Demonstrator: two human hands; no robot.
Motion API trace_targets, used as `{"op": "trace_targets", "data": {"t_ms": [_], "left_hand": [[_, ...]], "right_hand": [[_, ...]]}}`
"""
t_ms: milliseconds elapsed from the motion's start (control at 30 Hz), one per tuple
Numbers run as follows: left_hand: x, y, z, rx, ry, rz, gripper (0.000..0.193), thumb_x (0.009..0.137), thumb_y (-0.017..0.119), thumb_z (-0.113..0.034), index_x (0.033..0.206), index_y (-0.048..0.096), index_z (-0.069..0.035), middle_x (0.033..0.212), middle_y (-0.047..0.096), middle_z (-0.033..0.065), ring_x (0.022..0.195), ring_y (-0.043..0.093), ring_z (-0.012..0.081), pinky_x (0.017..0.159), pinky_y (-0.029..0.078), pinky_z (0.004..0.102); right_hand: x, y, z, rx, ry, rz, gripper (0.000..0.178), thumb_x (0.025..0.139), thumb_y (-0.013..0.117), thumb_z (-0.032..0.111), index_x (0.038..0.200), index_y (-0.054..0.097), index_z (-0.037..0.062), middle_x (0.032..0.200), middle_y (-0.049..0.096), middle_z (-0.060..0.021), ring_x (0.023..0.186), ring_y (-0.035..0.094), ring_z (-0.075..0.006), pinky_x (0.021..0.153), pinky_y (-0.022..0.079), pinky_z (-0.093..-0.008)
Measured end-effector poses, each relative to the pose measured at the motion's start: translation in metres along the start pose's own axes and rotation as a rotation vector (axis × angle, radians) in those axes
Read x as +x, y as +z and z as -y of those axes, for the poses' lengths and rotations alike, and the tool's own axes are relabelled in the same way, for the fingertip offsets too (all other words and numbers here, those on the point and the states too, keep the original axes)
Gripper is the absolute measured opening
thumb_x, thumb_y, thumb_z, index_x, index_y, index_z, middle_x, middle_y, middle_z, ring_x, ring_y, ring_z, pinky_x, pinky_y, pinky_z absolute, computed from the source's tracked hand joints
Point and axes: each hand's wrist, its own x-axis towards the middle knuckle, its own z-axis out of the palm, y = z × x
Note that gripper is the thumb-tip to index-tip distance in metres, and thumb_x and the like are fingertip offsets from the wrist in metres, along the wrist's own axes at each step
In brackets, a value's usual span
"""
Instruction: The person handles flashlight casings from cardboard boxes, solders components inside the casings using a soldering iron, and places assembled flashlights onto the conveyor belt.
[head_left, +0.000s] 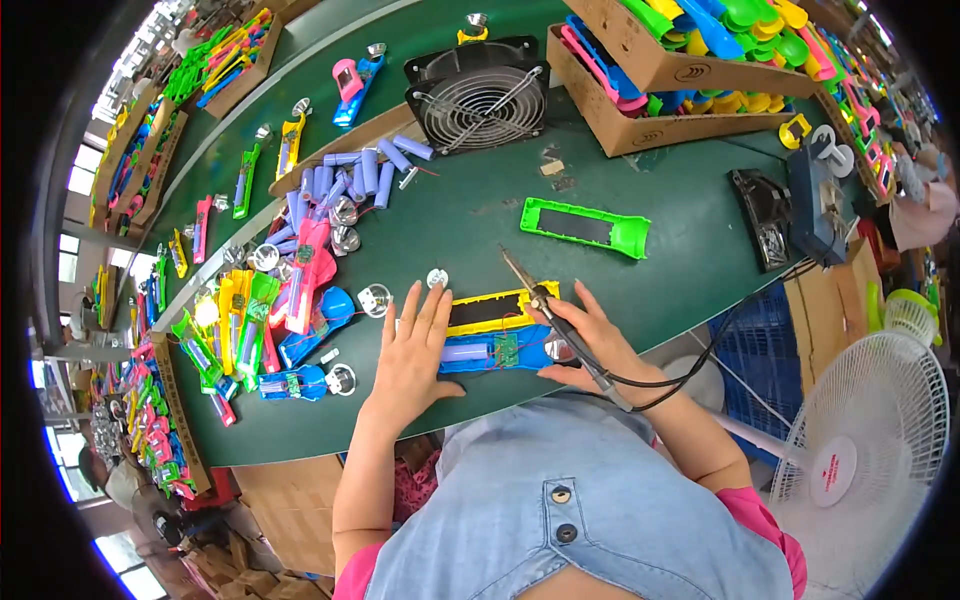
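My left hand point(410, 355) lies flat with its fingers stretched out, at the left ends of a yellow torch casing half point(488, 326) and a blue torch casing half point(425, 365). In the blue half sit a purple cylindrical battery point(466, 353), a green circuit board point(508, 346), thin red wires and a reflector point(558, 348) at the right end. My right hand point(612, 345) holds a soldering iron point(572, 335), its tip pointing up and left above the bench. The right thumb is beside the reflector. A green casing half point(628, 234) lies farther back.
Left, a pile of coloured torch halves point(262, 300) and loose purple batteries point(370, 172) covers the green bench point(690, 215). A black-framed fan point(478, 98) stands behind. Cardboard boxes point(600, 122) of parts and a blue soldering station point(820, 205) are right; the iron's cable point(690, 372) crosses the front edge.
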Motion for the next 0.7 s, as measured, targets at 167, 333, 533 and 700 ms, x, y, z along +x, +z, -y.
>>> {"op": "trace_targets", "data": {"t_ms": [167, 333, 533, 700], "left_hand": [[-0.004, 0.017, 0.020, -0.169, 0.060, -0.154, 0.081, 0.049, 0.079, -0.013, 0.120, 0.040, -0.005, 0.114, 0.048, 0.0113, 0.110, 0.043, 0.0309, 0.102, 0.025, 0.0471], [-0.001, 0.033, 0.020, -0.369, 0.033, -0.296, 0.054, 0.049, 0.073, -0.004, 0.094, 0.044, -0.007, 0.100, 0.054, 0.0099, 0.092, 0.049, 0.0302, 0.088, 0.035, 0.0445], [-0.002, 0.010, 0.040, -0.440, 0.205, -0.299, 0.050, 0.046, 0.072, -0.003, 0.080, 0.035, -0.010, 0.097, 0.055, 0.0102, 0.089, 0.050, 0.0295, 0.079, 0.036, 0.0402], [0.031, -0.077, 0.094, -0.353, 0.031, -0.440, 0.049, 0.051, 0.074, -0.006, 0.081, 0.036, -0.008, 0.095, 0.053, 0.0127, 0.081, 0.051, 0.0312, 0.070, 0.042, 0.0356]], "right_hand": [[-0.001, -0.020, -0.004, -0.033, -0.071, -0.111, 0.066, 0.063, 0.076, 0.022, 0.117, 0.042, 0.0056, 0.111, 0.058, -0.0092, 0.101, 0.056, -0.0244, 0.102, 0.027, -0.0475], [-0.003, -0.048, -0.026, -0.321, -0.160, -0.592, 0.031, 0.075, 0.065, 0.010, 0.103, 0.053, 0.0050, 0.082, 0.067, -0.0057, 0.083, 0.065, -0.0214, 0.091, 0.040, -0.0440], [0.001, -0.072, -0.055, -0.581, -0.108, -0.641, 0.025, 0.076, 0.060, 0.003, 0.101, 0.056, 0.0014, 0.088, 0.065, -0.0116, 0.091, 0.061, -0.0245, 0.097, 0.034, -0.0455], [0.000, -0.068, -0.071, -0.809, 0.041, -0.627, 0.036, 0.072, 0.063, 0.002, 0.107, 0.053, 0.0030, 0.102, 0.059, -0.0133, 0.104, 0.054, -0.0272, 0.099, 0.030, -0.0478]]}}
